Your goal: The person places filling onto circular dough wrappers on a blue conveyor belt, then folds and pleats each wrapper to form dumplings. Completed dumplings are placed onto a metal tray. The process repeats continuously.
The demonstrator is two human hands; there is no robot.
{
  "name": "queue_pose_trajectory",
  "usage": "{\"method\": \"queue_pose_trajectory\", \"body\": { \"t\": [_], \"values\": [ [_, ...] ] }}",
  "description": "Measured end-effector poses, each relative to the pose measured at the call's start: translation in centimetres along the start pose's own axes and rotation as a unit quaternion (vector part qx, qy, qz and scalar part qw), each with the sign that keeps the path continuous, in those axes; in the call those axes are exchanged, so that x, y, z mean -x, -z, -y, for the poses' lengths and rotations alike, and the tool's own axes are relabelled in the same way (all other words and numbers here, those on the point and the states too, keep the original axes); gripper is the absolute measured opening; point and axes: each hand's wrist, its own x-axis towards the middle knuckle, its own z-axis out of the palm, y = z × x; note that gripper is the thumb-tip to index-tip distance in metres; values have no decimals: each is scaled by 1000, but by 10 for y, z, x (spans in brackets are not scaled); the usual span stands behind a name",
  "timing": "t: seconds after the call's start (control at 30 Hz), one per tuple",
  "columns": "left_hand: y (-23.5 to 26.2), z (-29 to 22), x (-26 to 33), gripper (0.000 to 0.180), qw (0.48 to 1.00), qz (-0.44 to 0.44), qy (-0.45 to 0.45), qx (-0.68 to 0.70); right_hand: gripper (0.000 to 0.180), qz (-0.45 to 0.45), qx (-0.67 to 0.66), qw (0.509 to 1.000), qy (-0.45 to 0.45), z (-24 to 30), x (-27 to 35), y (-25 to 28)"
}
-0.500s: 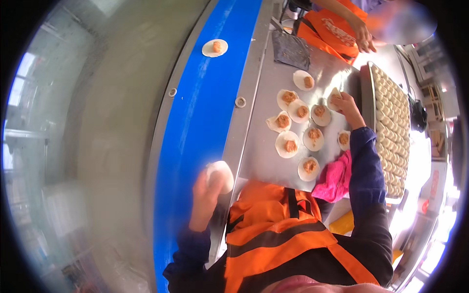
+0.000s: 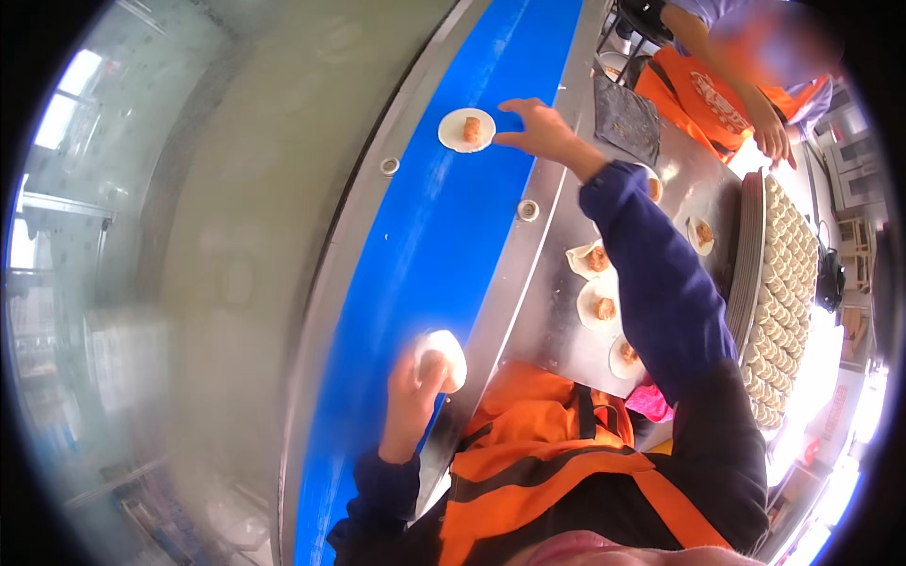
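Over the near part of the blue conveyor belt [image 2: 396, 274], my left hand [image 2: 408, 401] is closed on a round white dough wrapper [image 2: 453, 363]. Whether it is one wrapper or a small stack I cannot tell. My right hand [image 2: 543, 132] reaches across to the far part of the belt. Its thumb and fingers are spread, beside the right edge of a dough wrapper with a lump of orange-brown filling [image 2: 471, 130]. Several more filled wrappers [image 2: 596, 305] lie flat and unfolded on the metal table [image 2: 538, 325]; my right sleeve covers some of them.
At the right, a tray of shaped dumplings [image 2: 791, 292] stands at the table's edge. A dark grey flat sheet [image 2: 627, 118] lies at the table's far end. Beyond it is a co-worker's hand [image 2: 771, 140]. A pink cloth [image 2: 649, 404] sits near my orange apron.
My right hand has let go of the wrapper it held on the table and moved left to the belt. My left hand still holds its wrapper. The view has shifted somewhat.
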Motion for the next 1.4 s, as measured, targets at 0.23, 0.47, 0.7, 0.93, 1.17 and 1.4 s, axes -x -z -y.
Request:
{"method": "queue_pose_trajectory", "body": {
  "t": [0.23, 0.47, 0.7, 0.93, 1.17, 1.4],
  "values": [
    [26, 21, 14, 37, 998, -39, 40, 14, 69, 91, 59, 994, 1, 49, -46, -41],
    [25, 14, 17, 38, 998, -40, 10, 47, 53, 207, 79, 970, -103, 98, -35, -61],
    [16, 15, 35, 32, 998, -32, 39, 25, 18, -102, -175, 979, 27, 111, 71, -102],
    [-14, 15, 22, 32, 997, 45, 2, 67, 38, -5, -301, 945, -125, 46, 215, -69],
    [-49, -4, 15, 28, 996, 82, -25, 30, 29, 25, -13, 998, -51, 14, 273, -96],
    [-34, 5, 10, 27, 995, 73, 44, 55, 29, -69, -74, 994, -31, 16, 195, -24]
  ]
}}
